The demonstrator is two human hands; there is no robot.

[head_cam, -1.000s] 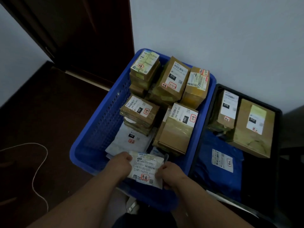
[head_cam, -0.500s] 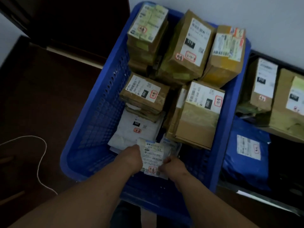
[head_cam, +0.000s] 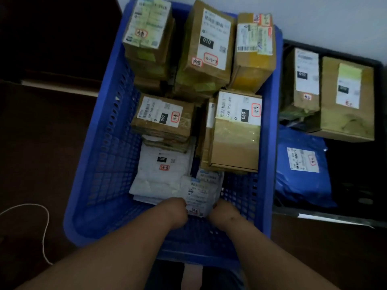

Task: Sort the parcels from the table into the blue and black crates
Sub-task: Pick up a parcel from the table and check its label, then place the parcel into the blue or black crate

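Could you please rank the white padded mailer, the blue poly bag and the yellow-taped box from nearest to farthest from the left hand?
1. White padded mailer, just beyond the left hand.
2. Blue poly bag, right, in the black crate.
3. Yellow-taped box, far right corner of the blue crate.

This looks like a small parcel-sorting corner in a plain room. A perforated blue plastic crate [head_cam: 100,164] in the middle of the frame is packed with brown cardboard boxes [head_cam: 207,45] bearing white shipping labels [head_cam: 159,111]. A black plastic crate [head_cam: 335,214] at right holds more. Behind, at upper right, is a bare white wall [head_cam: 314,15]; dark brown flooring [head_cam: 41,143] fills the left.
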